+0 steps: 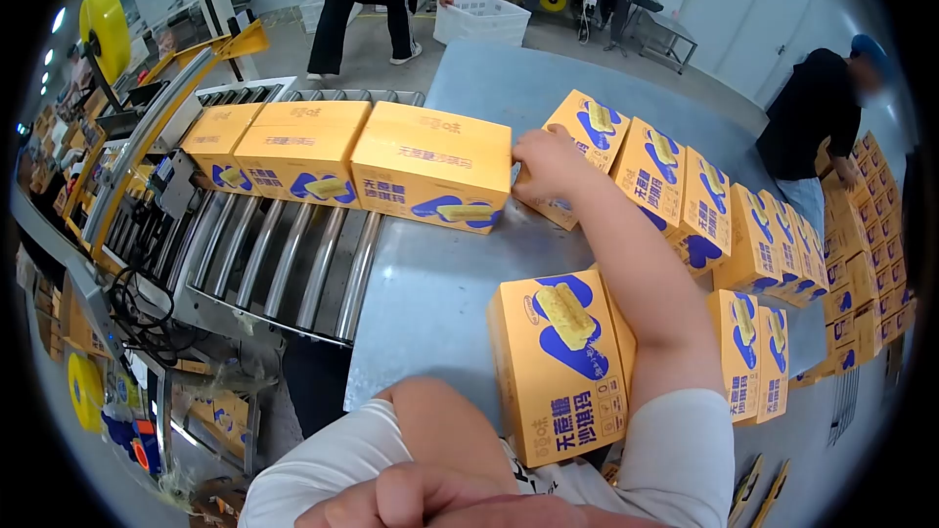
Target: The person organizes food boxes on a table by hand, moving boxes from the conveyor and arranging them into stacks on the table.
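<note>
My right hand (554, 164) reaches across the metal table with its fingers apart and their tips against the end of a yellow carton (432, 168). That carton lies on its side where the rollers meet the table. Close beside the same hand stands an upright yellow carton (587, 127) with a blue design. My left hand (406, 497) is low in the picture, near my body, its fingers curled; anything inside them is hidden. Nearer to me, another upright carton (559, 362) stands at the table's front edge, under my right arm.
Two more cartons (303, 152) lie in line on the roller conveyor (269, 254), leading to a taping machine (137, 152). Several cartons (773, 240) stand along the right of the table (421, 284). One person (817, 127) is by stacked cartons; another (367, 0) holds a white crate (481, 22).
</note>
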A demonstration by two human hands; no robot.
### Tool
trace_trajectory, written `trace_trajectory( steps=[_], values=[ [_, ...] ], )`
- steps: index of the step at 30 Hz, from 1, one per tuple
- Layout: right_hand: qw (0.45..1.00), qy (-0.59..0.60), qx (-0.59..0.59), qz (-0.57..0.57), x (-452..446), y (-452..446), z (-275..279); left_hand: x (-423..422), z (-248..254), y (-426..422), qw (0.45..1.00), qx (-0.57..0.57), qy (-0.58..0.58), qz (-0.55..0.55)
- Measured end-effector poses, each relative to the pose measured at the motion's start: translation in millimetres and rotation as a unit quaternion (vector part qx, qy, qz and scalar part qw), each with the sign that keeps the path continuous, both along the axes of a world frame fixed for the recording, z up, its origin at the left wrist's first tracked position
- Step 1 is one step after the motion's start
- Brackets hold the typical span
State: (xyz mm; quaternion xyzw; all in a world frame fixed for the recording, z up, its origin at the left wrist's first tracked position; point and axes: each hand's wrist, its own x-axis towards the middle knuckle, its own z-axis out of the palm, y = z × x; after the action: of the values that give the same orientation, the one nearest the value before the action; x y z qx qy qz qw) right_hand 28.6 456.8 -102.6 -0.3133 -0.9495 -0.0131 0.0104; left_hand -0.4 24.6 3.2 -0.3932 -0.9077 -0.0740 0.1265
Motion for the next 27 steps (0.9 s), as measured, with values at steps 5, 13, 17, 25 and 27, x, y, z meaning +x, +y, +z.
trace_trajectory(
  steps=[5, 13, 17, 25, 27],
  values=[
    [0.982, -0.066, -0.119, -0.131, 8.4, 19.2, 28.3, 2.4, -5.5, 2.4, 0.996, 0.061, 0.066, 0.005],
    [0.951, -0.195, -0.073, -0.227, 19.9, 4.2, 34.3, 8.1, -24.1, -10.3, 0.999, 0.011, 0.04, 0.016],
    [0.999, -0.002, -0.03, -0.022, 28.1, 2.1, 17.3, 6.4, -41.6, -8.3, 0.998, 0.059, 0.021, -0.007],
    [0.989, 0.061, -0.138, 0.011, 25.1, 6.9, 7.6, 8.7, -9.3, -9.9, 0.997, 0.068, -0.022, -0.015],
    [0.987, 0.074, -0.145, 0.004, 27.4, 12.6, 6.5, 4.4, -6.3, -10.8, 0.995, 0.087, 0.016, -0.039]
  ],
)
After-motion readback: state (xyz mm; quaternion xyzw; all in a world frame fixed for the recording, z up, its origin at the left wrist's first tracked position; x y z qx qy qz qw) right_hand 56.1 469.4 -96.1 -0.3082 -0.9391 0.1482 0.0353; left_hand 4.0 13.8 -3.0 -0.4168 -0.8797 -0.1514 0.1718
